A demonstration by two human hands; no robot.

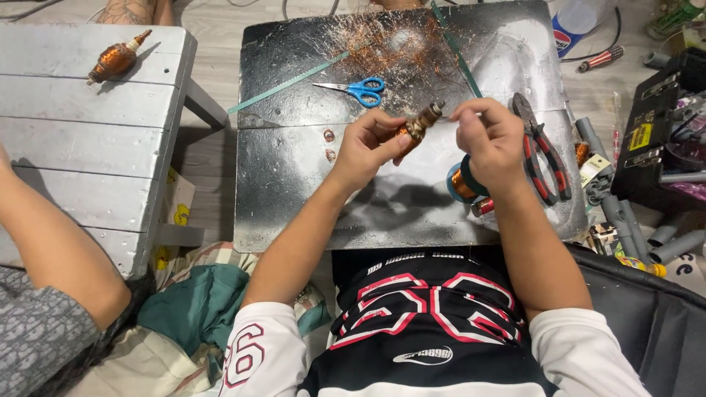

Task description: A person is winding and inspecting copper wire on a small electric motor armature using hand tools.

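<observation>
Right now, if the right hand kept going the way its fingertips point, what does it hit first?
The right hand points left at the copper-wound armature held in the left hand; its metal shaft tip comes first. Depth is unclear, but the gap looks tiny.

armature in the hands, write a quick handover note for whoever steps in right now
Left hand: grips the copper-wound armature above the dark metal sheet, shaft end tilted up and to the right.
Right hand: fingertips pinched close to the shaft tip; whether it holds a wire is too fine to tell.
Nearby: a spool of copper wire under the right wrist, red-handled pliers to its right, blue scissors and loose copper wire scraps further up the sheet.
Done: a second wound armature lies on the grey wooden bench.
Left: the held armature is not set down yet.
</observation>
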